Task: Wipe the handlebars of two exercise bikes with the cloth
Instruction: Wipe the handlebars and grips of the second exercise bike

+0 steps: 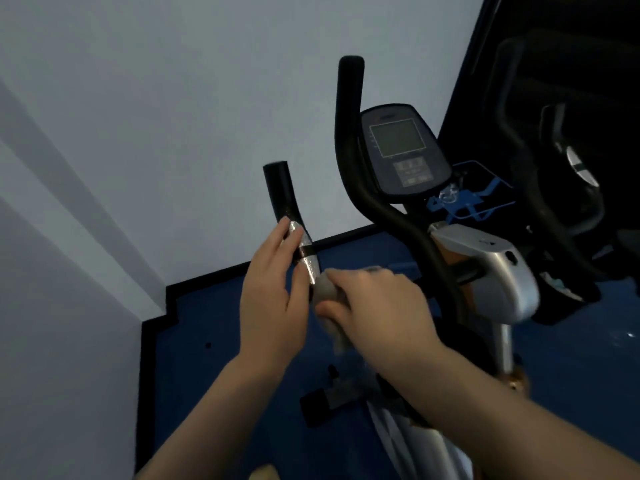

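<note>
Grey cloth [329, 292] bunched in the right hand [377, 306] presses the handlebar [294, 220]. Left hand [273, 299] lies flat-fingered against its silver sensor [306, 249], grip released.

Matt black foam handlebar [277, 192] (shiny textured metal sensor [306, 252]), soft grey cloth [327, 292], silver plastic housing [498, 268].
</note>
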`<state>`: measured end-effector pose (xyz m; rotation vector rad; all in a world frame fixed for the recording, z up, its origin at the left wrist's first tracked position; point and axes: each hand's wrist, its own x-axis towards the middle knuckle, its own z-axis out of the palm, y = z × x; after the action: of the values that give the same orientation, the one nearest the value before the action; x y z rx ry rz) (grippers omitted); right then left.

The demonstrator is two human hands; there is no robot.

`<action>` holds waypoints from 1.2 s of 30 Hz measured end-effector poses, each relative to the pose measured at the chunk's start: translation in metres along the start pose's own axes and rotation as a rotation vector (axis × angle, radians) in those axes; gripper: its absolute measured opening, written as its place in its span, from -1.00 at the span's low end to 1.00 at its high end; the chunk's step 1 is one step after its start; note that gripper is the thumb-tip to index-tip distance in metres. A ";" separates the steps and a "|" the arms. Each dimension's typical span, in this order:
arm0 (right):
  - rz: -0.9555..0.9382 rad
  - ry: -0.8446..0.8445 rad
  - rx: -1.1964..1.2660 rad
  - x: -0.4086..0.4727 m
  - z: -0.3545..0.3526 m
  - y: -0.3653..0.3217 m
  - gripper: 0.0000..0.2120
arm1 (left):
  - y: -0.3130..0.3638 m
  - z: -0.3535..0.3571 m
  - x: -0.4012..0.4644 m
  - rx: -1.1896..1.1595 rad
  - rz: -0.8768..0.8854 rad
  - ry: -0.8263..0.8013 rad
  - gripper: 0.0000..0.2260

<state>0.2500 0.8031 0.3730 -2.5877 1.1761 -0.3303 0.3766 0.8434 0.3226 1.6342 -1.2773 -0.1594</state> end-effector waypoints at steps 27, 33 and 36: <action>0.298 0.579 0.019 0.047 0.041 -0.063 -0.77 | -0.039 -0.050 0.089 -0.175 0.279 -0.107 -0.64; 0.300 0.589 0.110 0.076 0.040 -0.065 -0.75 | -0.043 -0.049 0.092 -0.234 0.278 -0.124 -0.64; 0.342 0.698 0.071 0.054 0.046 -0.067 -0.67 | -0.045 -0.049 0.094 -0.258 0.262 -0.150 -0.63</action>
<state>0.3457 0.8117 0.3574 -2.1947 1.7436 -1.2292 0.4769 0.7966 0.3539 1.2432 -1.5054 -0.2773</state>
